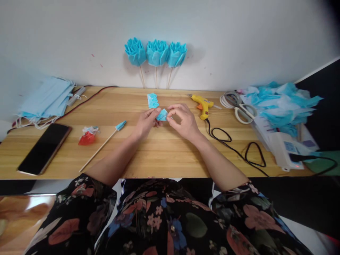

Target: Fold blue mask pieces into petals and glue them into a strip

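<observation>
Over the middle of the table, a small blue fabric piece point(162, 114) is held between my two hands. My left hand point(149, 121) pinches its left side, thumb on top. On its right edge, the thumb and fingertips of my right hand point(183, 119) are closed in a pinch. Just behind them lies a stack of blue fabric petals point(152, 100). To the left, a thin wooden stick point(99, 150) with a blue folded tip point(121, 125) rests at a slant on the wood.
Three blue fabric flowers point(157, 53) on sticks lean against the wall. A yellow glue gun point(203, 105) lies right of my hands, its black cord point(233, 148) looping forward. Further right are scissors point(244, 113), blue scraps point(284, 102) and a white power box point(284, 150). Masks point(49, 95) and a phone point(44, 148) lie left.
</observation>
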`<state>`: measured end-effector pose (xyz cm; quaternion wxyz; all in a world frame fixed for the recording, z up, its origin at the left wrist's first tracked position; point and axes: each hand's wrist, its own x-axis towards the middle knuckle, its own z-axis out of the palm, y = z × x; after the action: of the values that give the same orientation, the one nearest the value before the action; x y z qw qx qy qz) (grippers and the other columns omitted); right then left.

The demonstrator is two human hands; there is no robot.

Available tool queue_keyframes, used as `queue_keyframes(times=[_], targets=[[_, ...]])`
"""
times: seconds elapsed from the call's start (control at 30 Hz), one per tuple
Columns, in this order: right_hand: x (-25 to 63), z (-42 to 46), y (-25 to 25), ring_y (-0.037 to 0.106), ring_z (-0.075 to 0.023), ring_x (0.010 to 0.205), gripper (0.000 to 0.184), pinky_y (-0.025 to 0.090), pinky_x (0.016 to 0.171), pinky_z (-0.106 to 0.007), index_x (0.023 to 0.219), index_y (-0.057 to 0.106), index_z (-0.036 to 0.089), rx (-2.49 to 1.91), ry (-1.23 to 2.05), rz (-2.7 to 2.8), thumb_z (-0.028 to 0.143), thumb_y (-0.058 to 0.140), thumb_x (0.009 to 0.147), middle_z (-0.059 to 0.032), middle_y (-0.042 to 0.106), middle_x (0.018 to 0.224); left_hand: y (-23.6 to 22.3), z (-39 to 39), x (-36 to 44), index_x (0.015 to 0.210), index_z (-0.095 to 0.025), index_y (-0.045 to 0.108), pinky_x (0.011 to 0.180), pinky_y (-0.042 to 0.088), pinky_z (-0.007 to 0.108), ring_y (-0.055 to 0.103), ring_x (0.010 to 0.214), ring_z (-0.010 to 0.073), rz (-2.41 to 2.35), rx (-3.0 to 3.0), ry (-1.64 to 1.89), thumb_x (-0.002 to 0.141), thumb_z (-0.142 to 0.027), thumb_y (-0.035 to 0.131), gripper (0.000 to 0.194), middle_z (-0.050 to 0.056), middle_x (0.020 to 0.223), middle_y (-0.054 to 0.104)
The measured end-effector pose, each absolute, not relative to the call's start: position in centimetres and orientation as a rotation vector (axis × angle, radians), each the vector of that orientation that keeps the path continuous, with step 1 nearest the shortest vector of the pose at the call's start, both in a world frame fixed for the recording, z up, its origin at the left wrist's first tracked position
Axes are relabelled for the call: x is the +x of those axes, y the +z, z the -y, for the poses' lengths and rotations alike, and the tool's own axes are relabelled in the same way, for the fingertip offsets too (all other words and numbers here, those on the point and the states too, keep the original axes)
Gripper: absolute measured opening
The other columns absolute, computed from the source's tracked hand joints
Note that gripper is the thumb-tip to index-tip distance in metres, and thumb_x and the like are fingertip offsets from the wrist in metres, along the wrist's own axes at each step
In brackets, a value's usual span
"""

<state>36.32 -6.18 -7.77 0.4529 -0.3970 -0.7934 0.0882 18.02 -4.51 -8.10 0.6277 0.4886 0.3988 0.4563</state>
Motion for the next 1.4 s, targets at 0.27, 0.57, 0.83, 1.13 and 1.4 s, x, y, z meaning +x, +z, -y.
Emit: queue_keyframes(times=[0.27, 0.57, 0.83, 1.13, 1.4], targets=[[36.5, 6.2, -7.4, 0.067, -0.0239, 0.104, 0.007, 0.049, 0.094, -0.044, 0.085, 0.061, 0.025, -1.022, 0.234, 1.943, 0.020, 0.063, 0.089, -0.0046, 0.073, 0.108, -7.9, 4.4, 17.4, 0.093, -0.014, 0.072, 0.057, 0.049, 0.024, 0.067, 0.062, 0.0144, -0.789, 1.096, 0.996, 0.080, -0.043, 0.069, 0.032, 0.004, 0.072, 0.071], [36.5, 6.2, -6.9, 0.066, -0.0243, 0.103, 0.006, 0.049, 0.095, -0.046, 0.085, 0.062, 0.026, -1.042, 0.249, 1.974, 0.022, 0.063, 0.090, -0.0042, 0.073, 0.108, -8.0, 4.4, 17.3, 0.096, -0.016, 0.076, 0.062, 0.050, 0.024, 0.067, 0.065, 0.0133, -0.865, 1.170, 0.984, 0.074, -0.039, 0.079, 0.033, 0.003, 0.073, 0.073], [36.6, 6.2, -7.0, 0.065, -0.0240, 0.105, 0.006, 0.049, 0.096, -0.045, 0.086, 0.063, 0.026, -1.063, 0.233, 1.951, 0.022, 0.063, 0.090, -0.0048, 0.072, 0.109, -8.4, 4.2, 17.4, 0.096, -0.016, 0.074, 0.062, 0.051, 0.024, 0.066, 0.063, 0.0119, -0.851, 1.197, 0.981, 0.070, -0.044, 0.086, 0.040, 0.002, 0.072, 0.073], [36.7, 6.2, -7.2, 0.068, -0.0226, 0.098, 0.008, 0.051, 0.091, -0.042, 0.083, 0.060, 0.025, -1.117, 0.309, 1.856, 0.018, 0.061, 0.087, -0.0046, 0.075, 0.101, -8.8, 4.1, 17.4, 0.099, -0.016, 0.074, 0.062, 0.050, 0.024, 0.069, 0.065, 0.0127, -0.826, 1.227, 0.968, 0.072, -0.045, 0.085, 0.041, 0.003, 0.075, 0.076], [36.7, 6.2, -7.4, 0.066, -0.0200, 0.084, 0.007, 0.052, 0.082, -0.038, 0.079, 0.059, 0.024, -1.167, 0.373, 1.809, 0.021, 0.061, 0.086, -0.0026, 0.073, 0.087, -8.4, 4.3, 17.5, 0.098, -0.017, 0.074, 0.062, 0.051, 0.024, 0.069, 0.065, 0.0128, -0.816, 1.215, 0.950, 0.068, -0.047, 0.087, 0.044, 0.002, 0.075, 0.076]])
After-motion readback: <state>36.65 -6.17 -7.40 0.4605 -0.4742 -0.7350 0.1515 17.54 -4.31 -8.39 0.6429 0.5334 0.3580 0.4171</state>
